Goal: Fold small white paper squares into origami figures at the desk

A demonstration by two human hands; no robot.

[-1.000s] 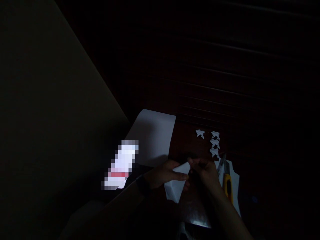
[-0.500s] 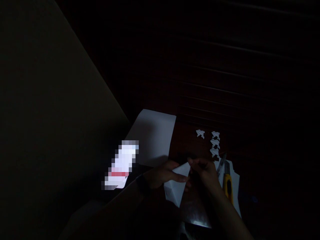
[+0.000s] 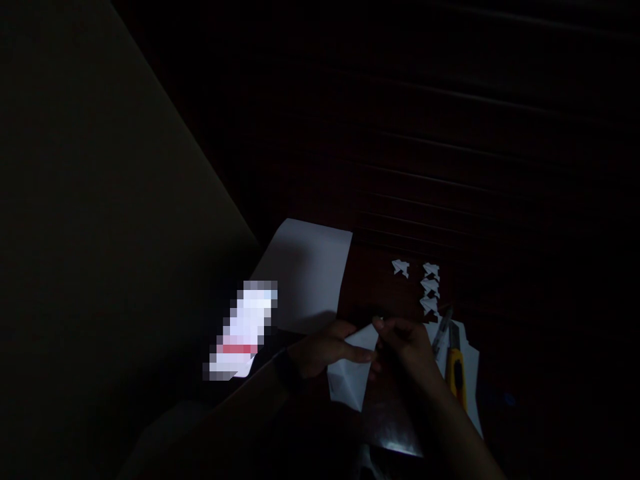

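A partly folded white sheet of paper [image 3: 347, 385], with creases across its lower part, is held up over the dark table. My left hand [image 3: 325, 348] grips it from the left, thumb lying across its face and fingers behind. At the paper's top corner, my right hand [image 3: 407, 340] pinches the tip between thumb and finger. Beyond the hands lie several small folded white paper figures [image 3: 430, 288], mostly in a column, with one paper figure [image 3: 401, 268] apart to the left. The light is dim, so fine creases are hard to see.
A large white sheet [image 3: 313, 267] lies behind my left hand. Left of it glows a phone screen [image 3: 243, 333], pixelated. Right of my right forearm, a yellow utility knife [image 3: 456, 373] and a pen-like tool [image 3: 442, 331] rest on white papers [image 3: 473, 380]. A pale wall [image 3: 100, 200] rises at left.
My right fingers have shifted slightly left and down at the paper's top corner, and the corner bends with them. The paper's lower tip has moved a little right. My left hand keeps its grip.
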